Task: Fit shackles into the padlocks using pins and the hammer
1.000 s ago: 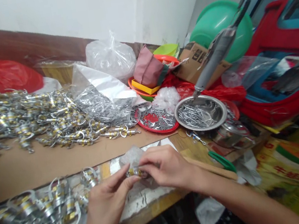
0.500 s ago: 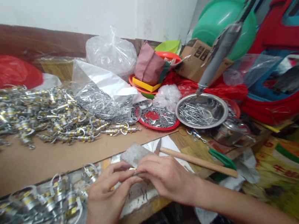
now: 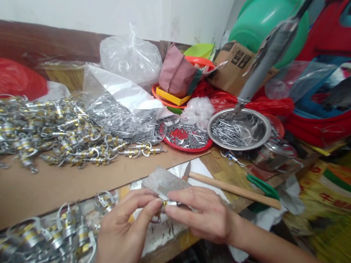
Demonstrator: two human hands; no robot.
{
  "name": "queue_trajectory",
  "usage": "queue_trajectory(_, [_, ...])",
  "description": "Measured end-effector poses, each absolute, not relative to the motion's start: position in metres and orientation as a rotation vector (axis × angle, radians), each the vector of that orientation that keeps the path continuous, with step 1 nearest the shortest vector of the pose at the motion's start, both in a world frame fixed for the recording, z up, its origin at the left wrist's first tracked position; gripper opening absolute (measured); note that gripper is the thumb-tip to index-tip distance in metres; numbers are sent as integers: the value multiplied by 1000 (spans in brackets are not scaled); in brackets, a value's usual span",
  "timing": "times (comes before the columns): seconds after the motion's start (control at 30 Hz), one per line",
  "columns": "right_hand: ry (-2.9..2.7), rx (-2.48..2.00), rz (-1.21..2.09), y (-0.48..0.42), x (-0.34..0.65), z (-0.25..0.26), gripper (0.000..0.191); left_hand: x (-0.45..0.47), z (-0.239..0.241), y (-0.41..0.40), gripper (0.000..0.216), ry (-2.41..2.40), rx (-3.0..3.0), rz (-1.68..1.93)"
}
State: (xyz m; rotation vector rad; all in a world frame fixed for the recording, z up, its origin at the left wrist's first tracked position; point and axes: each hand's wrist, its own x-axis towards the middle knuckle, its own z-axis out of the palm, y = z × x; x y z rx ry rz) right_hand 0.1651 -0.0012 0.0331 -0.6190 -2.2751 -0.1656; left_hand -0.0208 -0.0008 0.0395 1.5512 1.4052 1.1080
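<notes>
In the lower middle of the frame, we held a small metal fitting (image 3: 170,203) with a silver barrel and a brass-coloured part. Our left hand (image 3: 125,227) had thumb and fingertips pinched together on its left end, and our right hand (image 3: 205,212) had its fingers closed around the right end. Just behind our fingertips we saw a grey slab (image 3: 163,181); to its right a wooden-handled tool (image 3: 237,189) slanted down across the bench edge. A cluster of similar fittings (image 3: 82,235) filled the lower left, and a larger pile (image 3: 10,127) spread across the left of the frame, beyond a bare strip of cardboard (image 3: 135,168). Right of centre we had a red plate (image 3: 194,149) of small parts, beside a steel bowl (image 3: 258,141) holding thin metal pins (image 3: 228,133), with a grey hanging tool (image 3: 261,63) above it.
</notes>
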Motion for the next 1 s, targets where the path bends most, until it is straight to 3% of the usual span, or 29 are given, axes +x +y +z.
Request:
queue_trajectory(0.33, [-2251,-731,-95,-9,161,34,25,-13,42,-5,16,1366,1444,1082])
queue_trajectory(0.53, [-2010,-871,413,-10,157,32,16,-8,28,-6,18,1387,1208,1100])
queue_trajectory(0.73, [-1913,-993,623,-13,156,39,13,-5,23,-14,60,1067,1021,1087])
queue_trajectory(0.83, [-2019,-1054,761,0,163,45,11,-4,22,-14,65,1026,967,1114])
queue_trajectory(0.9, [-2095,-1182,652,22,174,46,14,-5,22,-10,68,1042,929,1094])
queue_trajectory(1.0, [-2177,-1636,138,72,196,42,26,-7,24,-5,74,1041,887,1024])
